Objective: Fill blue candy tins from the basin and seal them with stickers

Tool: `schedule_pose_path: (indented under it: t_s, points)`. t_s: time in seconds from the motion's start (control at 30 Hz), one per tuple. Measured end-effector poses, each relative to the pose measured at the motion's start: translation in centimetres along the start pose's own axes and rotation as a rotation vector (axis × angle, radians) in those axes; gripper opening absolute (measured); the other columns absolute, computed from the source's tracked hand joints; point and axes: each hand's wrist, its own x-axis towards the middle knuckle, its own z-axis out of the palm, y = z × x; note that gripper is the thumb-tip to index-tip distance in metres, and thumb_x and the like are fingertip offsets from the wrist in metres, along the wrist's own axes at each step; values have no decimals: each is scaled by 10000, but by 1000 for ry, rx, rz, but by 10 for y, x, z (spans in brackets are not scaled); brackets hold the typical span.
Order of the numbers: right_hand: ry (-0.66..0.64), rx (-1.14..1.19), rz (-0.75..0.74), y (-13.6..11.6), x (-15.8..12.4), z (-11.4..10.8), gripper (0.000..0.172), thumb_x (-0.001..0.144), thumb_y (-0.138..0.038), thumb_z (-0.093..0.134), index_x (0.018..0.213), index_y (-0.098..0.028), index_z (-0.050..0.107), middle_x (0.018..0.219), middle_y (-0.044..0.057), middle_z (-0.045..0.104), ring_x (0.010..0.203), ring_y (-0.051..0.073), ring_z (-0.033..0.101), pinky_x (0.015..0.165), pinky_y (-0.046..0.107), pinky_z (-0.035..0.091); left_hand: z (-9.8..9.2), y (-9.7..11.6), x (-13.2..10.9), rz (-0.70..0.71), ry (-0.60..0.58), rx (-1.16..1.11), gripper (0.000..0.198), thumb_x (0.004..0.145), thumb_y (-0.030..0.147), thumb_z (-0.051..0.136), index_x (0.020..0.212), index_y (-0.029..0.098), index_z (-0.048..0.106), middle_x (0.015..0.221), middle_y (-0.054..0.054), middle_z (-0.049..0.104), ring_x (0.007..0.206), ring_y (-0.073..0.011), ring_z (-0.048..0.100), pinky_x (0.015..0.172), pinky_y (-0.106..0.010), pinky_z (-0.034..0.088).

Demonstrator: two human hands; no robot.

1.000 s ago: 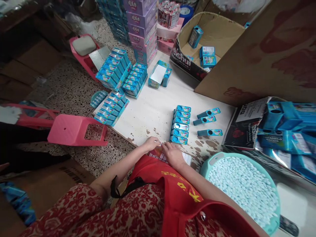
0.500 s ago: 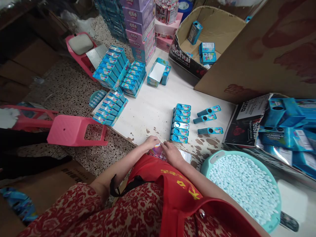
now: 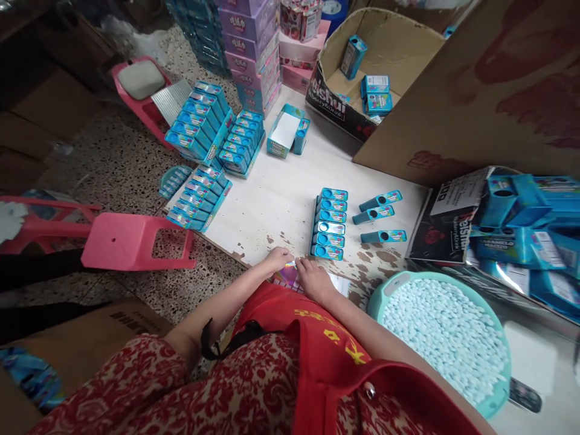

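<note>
At the table's front edge, close to my red apron, my left hand (image 3: 280,260) pinches the top of a small shiny purple-pink piece (image 3: 286,275). My right hand (image 3: 313,279) has its fingers bent together at the right side of this piece; what they grip is too small to make out. Beneath and beside my right hand lies a pale sheet with printed marks (image 3: 339,284). Just beyond, a row of blue boxes (image 3: 330,225) stands in a tray, and several single blue boxes (image 3: 383,236) lie to its right.
A turquoise basin of pale blue candies (image 3: 444,338) sits at the right, below a carton of blue packs (image 3: 516,248). Filled trays (image 3: 199,196) stand at the table's left edge. A pink stool (image 3: 115,241) is at the left. An open carton (image 3: 335,103) stands at the back.
The whole view has shifted slightly. Both hands stay nearly in place, and a little more of the shiny piece shows between them.
</note>
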Motion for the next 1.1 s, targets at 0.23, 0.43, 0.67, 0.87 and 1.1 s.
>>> schedule_pose_path:
  t_s: [0.23,0.43,0.67,0.87,1.1]
  points:
    - [5,20,4,2,0,1,496,902,-200,426,1385,-130,333,1347,158,434,1188,247,443,948,349,400,0,2,1,-24,0,-4,164,605,279,504,501,160,462,469,61,362,515,-85,329,491,-228,223]
    - [-47,28,-21,2,0,2,550,864,-180,478,1392,-142,327,1401,163,382,1195,285,445,899,395,440,2,-1,2,-57,0,-16,135,598,271,505,528,161,471,482,55,386,516,-92,358,483,-223,242]
    - [-28,55,-32,7,1,8,504,870,-232,519,1358,-194,395,1387,148,386,1217,264,426,938,369,411,2,-2,2,-71,6,-4,141,617,260,505,527,161,464,467,63,345,496,-85,338,476,-221,241]
    - [127,185,-123,11,-5,5,238,804,-225,636,1040,-191,642,1302,135,461,1145,265,472,945,381,394,4,-1,4,-63,31,48,137,640,254,516,547,154,503,481,59,375,506,-89,357,484,-220,261]
    - [328,700,-110,10,-26,-14,122,819,-261,603,720,-190,608,707,12,607,685,153,551,651,262,417,-1,8,0,35,88,173,148,688,211,532,551,156,548,571,6,489,651,-145,481,648,-260,386]
